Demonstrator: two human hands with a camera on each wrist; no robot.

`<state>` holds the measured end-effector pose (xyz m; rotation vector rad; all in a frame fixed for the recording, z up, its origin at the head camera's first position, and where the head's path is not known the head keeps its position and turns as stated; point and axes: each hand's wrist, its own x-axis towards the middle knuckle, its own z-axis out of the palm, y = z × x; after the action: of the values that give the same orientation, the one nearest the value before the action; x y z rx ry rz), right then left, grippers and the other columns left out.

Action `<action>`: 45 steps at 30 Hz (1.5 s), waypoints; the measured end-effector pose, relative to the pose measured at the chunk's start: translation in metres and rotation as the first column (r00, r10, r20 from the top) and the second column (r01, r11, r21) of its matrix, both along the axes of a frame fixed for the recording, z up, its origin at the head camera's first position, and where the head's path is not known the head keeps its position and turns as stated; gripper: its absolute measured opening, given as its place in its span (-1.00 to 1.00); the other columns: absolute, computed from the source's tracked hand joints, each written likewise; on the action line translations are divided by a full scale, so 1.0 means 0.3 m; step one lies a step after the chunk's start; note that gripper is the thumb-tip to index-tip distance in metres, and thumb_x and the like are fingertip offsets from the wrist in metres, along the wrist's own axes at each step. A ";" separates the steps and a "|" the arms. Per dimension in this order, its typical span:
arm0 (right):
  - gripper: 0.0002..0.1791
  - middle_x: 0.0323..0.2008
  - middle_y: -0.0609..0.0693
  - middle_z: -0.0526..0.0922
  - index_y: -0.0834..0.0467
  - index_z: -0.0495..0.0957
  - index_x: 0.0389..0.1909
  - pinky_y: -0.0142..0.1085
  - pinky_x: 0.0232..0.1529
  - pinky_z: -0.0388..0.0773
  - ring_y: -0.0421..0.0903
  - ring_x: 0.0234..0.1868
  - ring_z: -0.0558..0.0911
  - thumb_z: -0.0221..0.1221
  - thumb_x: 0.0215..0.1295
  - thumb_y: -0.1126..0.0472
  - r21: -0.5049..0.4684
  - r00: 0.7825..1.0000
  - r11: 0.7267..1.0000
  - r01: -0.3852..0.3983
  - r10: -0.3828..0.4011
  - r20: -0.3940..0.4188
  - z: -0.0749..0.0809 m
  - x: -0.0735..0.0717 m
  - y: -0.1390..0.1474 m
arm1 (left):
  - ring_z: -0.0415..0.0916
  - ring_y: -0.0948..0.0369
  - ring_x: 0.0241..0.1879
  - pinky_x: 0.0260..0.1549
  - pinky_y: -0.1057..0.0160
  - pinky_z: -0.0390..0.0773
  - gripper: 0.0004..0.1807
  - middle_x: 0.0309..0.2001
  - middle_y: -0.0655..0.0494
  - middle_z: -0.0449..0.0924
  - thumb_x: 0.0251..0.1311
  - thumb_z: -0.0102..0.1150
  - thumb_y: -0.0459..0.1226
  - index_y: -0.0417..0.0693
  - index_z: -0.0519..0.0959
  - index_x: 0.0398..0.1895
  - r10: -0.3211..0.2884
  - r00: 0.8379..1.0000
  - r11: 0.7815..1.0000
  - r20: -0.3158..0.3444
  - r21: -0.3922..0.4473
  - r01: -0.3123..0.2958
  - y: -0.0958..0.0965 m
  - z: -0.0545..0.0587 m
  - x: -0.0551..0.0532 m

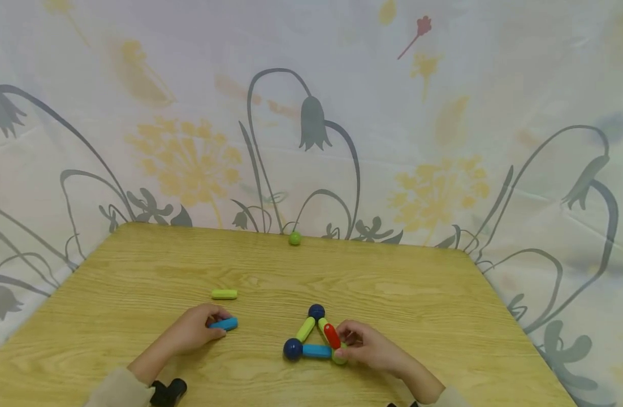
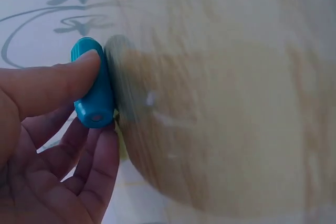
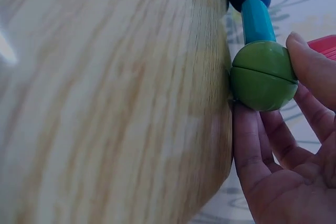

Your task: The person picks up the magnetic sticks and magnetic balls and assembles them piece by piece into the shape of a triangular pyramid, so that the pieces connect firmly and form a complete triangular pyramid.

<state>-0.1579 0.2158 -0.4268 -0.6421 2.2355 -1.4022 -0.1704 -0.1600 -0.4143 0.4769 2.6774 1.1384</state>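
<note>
My left hand [image 1: 195, 328] pinches a blue rod [image 2: 94, 85] between thumb and fingers, low over the table on the left. On the right, my right hand [image 1: 375, 347] holds a red rod [image 1: 332, 336] by its lower end, against a green ball [image 3: 264, 77]. The thumb covers the spot where rod and ball meet, and fingertips lie by the ball. That ball is one corner of a flat triangle. Its other corners are a dark blue ball [image 1: 293, 349] and a further dark blue ball [image 1: 316, 311], joined by a blue rod [image 1: 316, 351] and two yellow-green rods [image 1: 306, 329].
A loose yellow-green rod [image 1: 224, 294] lies beyond my left hand. Another green ball [image 1: 294, 238] sits at the far edge of the wooden table [image 1: 418, 294]. Behind the table hangs a flower-printed cloth [image 1: 311, 181]. A black object [image 1: 169, 392] is beside my left sleeve.
</note>
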 end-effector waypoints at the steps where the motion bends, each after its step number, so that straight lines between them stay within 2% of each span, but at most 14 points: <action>1: -0.74 -0.18 0.02 0.48 0.20 0.47 -0.13 -0.31 -0.19 0.41 -0.01 -0.16 0.44 0.21 0.24 0.15 0.000 1.000 1.000 -0.001 0.001 0.004 -0.001 0.001 0.000 | 0.44 0.18 -0.31 -0.30 0.12 0.46 -0.75 -0.27 0.12 0.53 0.09 0.26 -0.39 -0.22 0.57 -0.13 -0.012 1.000 1.000 -0.003 0.002 0.012 0.002 -0.003 0.002; 8: -0.74 -0.14 0.04 0.45 0.20 0.43 -0.08 -0.31 -0.19 0.40 -0.01 -0.15 0.43 0.16 0.30 0.16 -0.004 1.000 1.000 -0.021 0.021 0.018 0.000 0.010 -0.003 | 0.46 0.17 -0.28 -0.28 0.15 0.47 -0.77 -0.22 0.09 0.53 0.19 0.16 -0.38 -0.24 0.53 -0.08 -0.038 0.999 0.998 -0.023 0.045 0.039 0.033 -0.012 0.026; 13: -0.73 -0.13 0.06 0.42 0.20 0.39 -0.05 -0.32 -0.23 0.39 -0.01 -0.16 0.41 0.13 0.32 0.17 -0.024 0.999 0.999 -0.035 0.036 0.037 0.003 0.015 -0.003 | 0.49 0.10 -0.22 -0.26 0.17 0.50 -0.73 -0.18 0.06 0.54 0.22 0.15 -0.33 -0.28 0.49 -0.04 -0.086 0.995 0.991 -0.041 0.097 0.089 0.069 -0.008 0.046; 17: -0.73 -0.14 0.05 0.42 0.20 0.38 -0.04 -0.32 -0.22 0.38 -0.01 -0.16 0.40 0.12 0.32 0.19 -0.028 0.999 0.999 -0.030 0.031 0.042 0.004 0.014 0.002 | 0.48 0.08 -0.18 -0.22 0.15 0.49 -0.71 -0.16 0.06 0.53 0.23 0.16 -0.28 -0.25 0.48 -0.03 -0.121 0.992 0.984 -0.023 0.130 0.123 0.106 -0.007 0.050; 21: -0.74 -0.14 0.05 0.42 0.20 0.38 -0.04 -0.32 -0.21 0.37 -0.01 -0.16 0.39 0.12 0.32 0.20 -0.024 0.999 0.999 -0.027 0.028 0.036 0.005 0.013 0.004 | 0.48 0.11 -0.18 -0.22 0.16 0.49 -0.72 -0.17 0.08 0.53 0.22 0.17 -0.27 -0.20 0.48 -0.05 -0.130 0.991 0.977 -0.001 0.169 0.128 0.133 -0.009 0.052; 25: -0.73 -0.14 0.04 0.41 0.18 0.38 -0.03 -0.31 -0.21 0.37 -0.01 -0.16 0.37 0.12 0.33 0.18 -0.020 0.998 0.999 -0.032 0.033 0.044 0.004 0.014 -0.002 | 0.50 0.08 -0.16 -0.19 0.17 0.50 -0.72 -0.15 0.07 0.53 0.22 0.17 -0.27 -0.20 0.48 -0.06 -0.131 0.991 0.967 -0.011 0.218 0.130 0.149 -0.014 0.060; 30: -0.73 -0.15 0.05 0.38 0.19 0.37 -0.03 -0.31 -0.22 0.36 0.00 -0.16 0.36 0.12 0.33 0.18 -0.020 0.998 0.999 -0.025 0.026 0.059 0.008 0.018 -0.003 | 0.52 0.02 -0.12 -0.17 0.17 0.52 -0.69 -0.10 0.01 0.53 0.22 0.18 -0.24 -0.22 0.48 -0.03 -0.154 0.988 0.944 -0.019 0.294 0.153 0.186 -0.019 0.059; 39: -0.72 -0.15 0.05 0.38 0.19 0.37 -0.04 -0.32 -0.23 0.37 0.00 -0.16 0.37 0.13 0.32 0.18 -0.015 0.998 1.000 -0.027 0.028 0.055 0.015 0.020 -0.001 | 0.54 0.03 -0.15 -0.21 0.24 0.52 -0.72 -0.12 0.01 0.54 0.20 0.19 -0.29 -0.21 0.51 -0.06 -0.167 0.984 0.936 -0.058 0.306 0.177 0.250 -0.012 0.061; 45: -0.72 -0.16 0.05 0.37 0.18 0.37 -0.04 -0.32 -0.25 0.36 -0.01 -0.18 0.36 0.12 0.32 0.16 0.005 0.998 0.999 -0.033 0.033 0.045 0.020 0.018 -0.005 | 0.53 0.04 -0.13 -0.19 0.23 0.52 -0.72 -0.09 -0.01 0.54 0.20 0.19 -0.29 -0.20 0.51 -0.05 -0.190 0.981 0.924 -0.032 0.331 0.190 0.282 -0.001 0.062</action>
<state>-0.1525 0.2142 -0.4208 -0.6367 2.1833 -1.3805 -0.1519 -0.0754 -0.4145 0.7708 2.3758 1.5332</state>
